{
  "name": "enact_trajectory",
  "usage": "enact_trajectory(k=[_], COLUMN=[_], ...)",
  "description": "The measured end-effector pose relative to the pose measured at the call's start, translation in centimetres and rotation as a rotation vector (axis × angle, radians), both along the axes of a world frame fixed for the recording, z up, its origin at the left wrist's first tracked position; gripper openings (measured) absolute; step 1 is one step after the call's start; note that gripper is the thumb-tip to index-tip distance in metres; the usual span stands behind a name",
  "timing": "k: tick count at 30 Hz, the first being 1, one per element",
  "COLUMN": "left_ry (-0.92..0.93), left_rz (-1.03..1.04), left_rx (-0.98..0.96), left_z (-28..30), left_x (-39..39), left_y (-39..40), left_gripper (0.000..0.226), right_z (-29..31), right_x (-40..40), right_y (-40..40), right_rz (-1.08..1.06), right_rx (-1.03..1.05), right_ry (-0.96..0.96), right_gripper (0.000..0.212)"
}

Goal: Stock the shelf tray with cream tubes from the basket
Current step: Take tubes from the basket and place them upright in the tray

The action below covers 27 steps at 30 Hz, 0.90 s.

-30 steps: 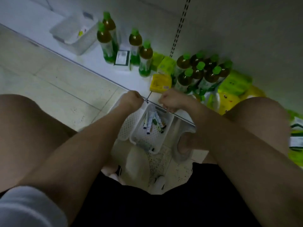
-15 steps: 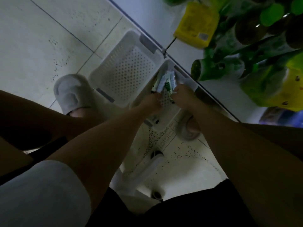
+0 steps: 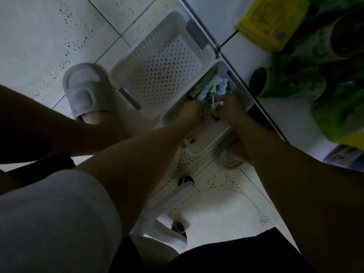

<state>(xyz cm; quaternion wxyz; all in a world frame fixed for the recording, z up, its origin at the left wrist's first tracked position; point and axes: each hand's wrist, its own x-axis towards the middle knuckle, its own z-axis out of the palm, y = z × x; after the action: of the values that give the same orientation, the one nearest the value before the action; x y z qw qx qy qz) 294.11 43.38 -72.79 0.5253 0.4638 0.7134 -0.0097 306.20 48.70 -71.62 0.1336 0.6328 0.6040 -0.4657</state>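
Two hands [image 3: 211,107] clutching a bunch of cream tubes [image 3: 211,91] inside the smaller white perforated basket [image 3: 208,133], beside a larger bare one [image 3: 157,64].

Both forearms stretched forward and down, left hand [image 3: 192,110] and right hand [image 3: 229,107] close together, fingers curled.

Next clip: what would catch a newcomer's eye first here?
Both hands, left hand and right hand, meet over a bunch of cream tubes in the smaller white basket at centre. Beside it on the tiled floor sits a larger perforated basket, with a grey slipper at left.
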Motion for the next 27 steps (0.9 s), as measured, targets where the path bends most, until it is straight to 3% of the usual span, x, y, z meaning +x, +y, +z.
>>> enact_trajectory(k=[3, 6, 13, 16, 20, 24, 25, 27], left_ry=[0.011, -0.108, -0.390, -0.522, -0.626, -0.684, -0.698, -0.733], left_rz=[0.208, 0.313, 0.470, 0.390, 0.274, 0.215, 0.184, 0.114], left_rx=[0.022, -0.045, -0.035, 0.037, 0.074, 0.226, 0.276, 0.363], left_z=[0.7, 2.2, 8.6, 12.4, 18.7, 26.3, 28.3, 31.8], left_x=[-0.4, -1.2, -3.1, -3.9, -4.5, -4.9, -5.0, -5.3], left_y=[-1.1, -1.9, -0.2, 0.8, 2.3, 3.7, 3.9, 4.4], left_gripper=[0.017, 0.012, 0.044, 0.036, 0.046, 0.014, 0.010, 0.024], right_z=[1.4, 3.2, 9.2, 12.6, 18.8, 25.9, 27.7, 31.1], right_x=[0.0, 0.4, 0.5, 0.2, -0.6, -0.6, -0.4, 0.1], right_y=[-0.6, -1.0, -2.1, -2.3, -2.2, -2.3, -2.4, -2.4], right_rz=[-0.127, -0.185, -0.319, -0.547, -0.833, -0.769, -0.737, -0.687], right_rx=[0.145, 0.240, 0.162, 0.058, 0.016, 0.133, 0.191, 0.307], right_ry=[0.012, 0.037, 0.223, 0.319, 0.724, 0.902, 0.920, 0.973], right_gripper=[0.030, 0.021, 0.023, 0.026, 0.023, 0.006, 0.014, 0.025])
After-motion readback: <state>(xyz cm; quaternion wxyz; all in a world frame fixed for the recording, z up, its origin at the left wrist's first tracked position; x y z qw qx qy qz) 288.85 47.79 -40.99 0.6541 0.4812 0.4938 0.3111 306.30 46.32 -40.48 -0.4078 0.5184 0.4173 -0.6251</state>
